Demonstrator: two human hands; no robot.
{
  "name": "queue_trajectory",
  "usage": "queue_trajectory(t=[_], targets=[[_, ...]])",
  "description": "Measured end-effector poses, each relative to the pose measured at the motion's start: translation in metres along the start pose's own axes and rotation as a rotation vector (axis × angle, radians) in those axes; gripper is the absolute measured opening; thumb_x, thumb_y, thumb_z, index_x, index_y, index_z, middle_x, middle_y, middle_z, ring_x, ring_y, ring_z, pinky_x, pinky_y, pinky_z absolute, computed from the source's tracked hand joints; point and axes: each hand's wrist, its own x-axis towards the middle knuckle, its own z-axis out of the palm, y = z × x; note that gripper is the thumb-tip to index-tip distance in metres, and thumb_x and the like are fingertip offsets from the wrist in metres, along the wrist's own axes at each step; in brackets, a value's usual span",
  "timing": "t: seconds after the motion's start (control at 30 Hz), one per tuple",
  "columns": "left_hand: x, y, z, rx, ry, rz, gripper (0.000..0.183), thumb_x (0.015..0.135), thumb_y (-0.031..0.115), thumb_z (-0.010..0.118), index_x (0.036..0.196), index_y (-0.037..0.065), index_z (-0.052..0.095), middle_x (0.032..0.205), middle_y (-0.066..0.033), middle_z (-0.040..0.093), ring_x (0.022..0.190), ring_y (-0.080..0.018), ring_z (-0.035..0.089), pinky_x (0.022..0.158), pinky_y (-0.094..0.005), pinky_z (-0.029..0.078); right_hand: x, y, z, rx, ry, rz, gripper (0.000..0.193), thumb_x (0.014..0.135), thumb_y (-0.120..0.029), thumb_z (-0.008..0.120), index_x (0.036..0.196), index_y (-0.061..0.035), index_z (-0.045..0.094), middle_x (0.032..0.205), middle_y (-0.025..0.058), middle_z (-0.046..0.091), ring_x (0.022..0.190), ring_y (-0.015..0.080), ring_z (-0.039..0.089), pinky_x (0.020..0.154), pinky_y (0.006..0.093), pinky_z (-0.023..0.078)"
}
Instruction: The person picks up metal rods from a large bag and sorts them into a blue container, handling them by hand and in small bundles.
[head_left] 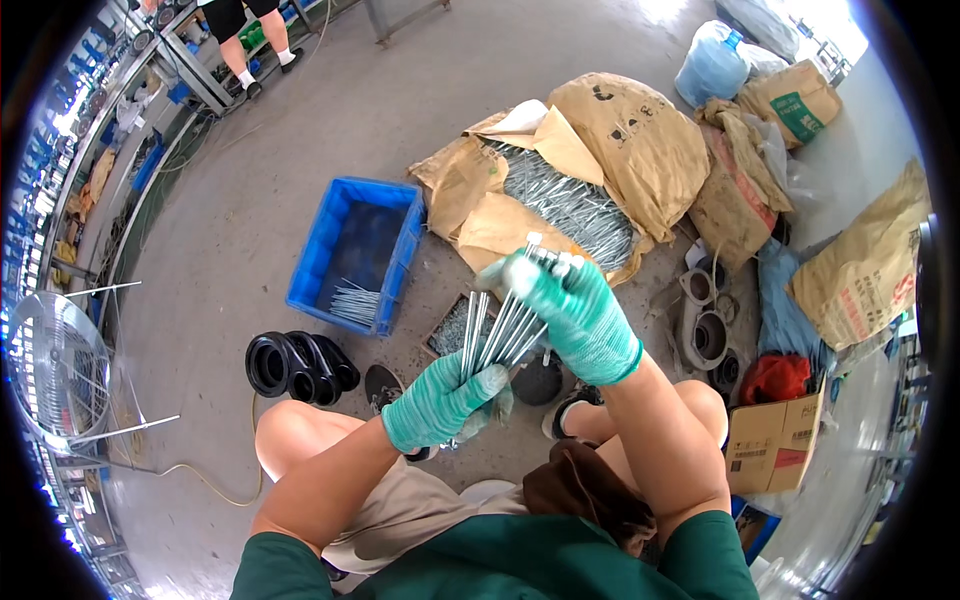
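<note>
Both of my hands wear green knit gloves, and a bundle of long silvery bolts (pixel 507 332) slants between them. My left hand (pixel 437 402) is closed round the lower part of the bundle. My right hand (pixel 592 325) grips its upper part, where several bolt heads show past the fingers. Just beyond my hands, an opened brown paper sack (pixel 478 222) lies full of similar long bolts (pixel 570 203). To the left stands a blue plastic crate (pixel 315 262) with a small pile of bolts (pixel 354 301) at its near end. A small tray of tiny metal parts (pixel 452 329) is partly hidden behind my hands.
Black ring-shaped parts (pixel 298 366) lie left of my feet, near a fan (pixel 60 365) and a cable (pixel 215 490). More sacks (pixel 865 265), a water jug (pixel 712 65), metal housings (pixel 708 335) and a cardboard box (pixel 772 445) crowd the right. Another person's legs (pixel 245 50) show far left.
</note>
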Motion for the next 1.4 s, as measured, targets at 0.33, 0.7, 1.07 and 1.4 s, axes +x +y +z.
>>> queue_trajectory(t=[0.33,0.7,1.07,1.4], targets=[[-0.003,0.002,0.01,-0.154,-0.021,-0.028,0.028,0.099,0.04,0.058,0.11,0.013,0.058,0.065,0.002,0.047,0.047,-0.0048,0.042,0.041,-0.0206,0.035,0.014,0.004,-0.054,0.234,0.602,-0.582,0.034,0.102,-0.035,0.053,0.089,-0.0049,0.062,0.079,0.0058,0.061,0.073,0.0125,0.059,0.066,0.0265,0.049],[0.017,-0.01,0.019,-0.721,-0.066,-0.103,0.041,0.094,0.053,0.06,0.097,0.013,0.061,0.073,-0.0036,0.061,0.046,-0.0091,0.049,0.033,-0.0217,0.034,-0.006,0.023,0.031,-0.557,0.015,-0.774,0.023,0.073,-0.023,0.071,0.091,-0.0099,0.064,0.086,0.0086,0.059,0.075,0.0294,0.061,0.069,0.0381,0.05],[0.019,-0.002,-0.002,-0.688,0.028,0.229,0.028,0.097,0.04,0.059,0.106,0.013,0.062,0.095,-0.0027,0.065,0.084,-0.0143,0.062,0.072,-0.0302,0.052,-0.023,0.053,0.066,-1.01,-0.057,-0.938,0.036,0.067,-0.027,0.071,0.103,-0.0241,0.072,0.123,-0.0067,0.06,0.131,0.0282,0.044,0.113,0.0608,0.025],[0.016,0.018,-0.022,-0.592,-0.022,0.259,0.024,0.098,0.039,0.058,0.094,0.015,0.056,0.073,-0.0004,0.057,0.058,-0.0208,0.064,0.046,-0.0386,0.054,-0.015,0.055,0.023,-0.024,0.116,-0.072,0.038,0.098,-0.018,0.061,0.128,0.0029,0.055,0.107,0.0082,0.064,0.098,0.0113,0.058,0.088,0.0286,0.049]])
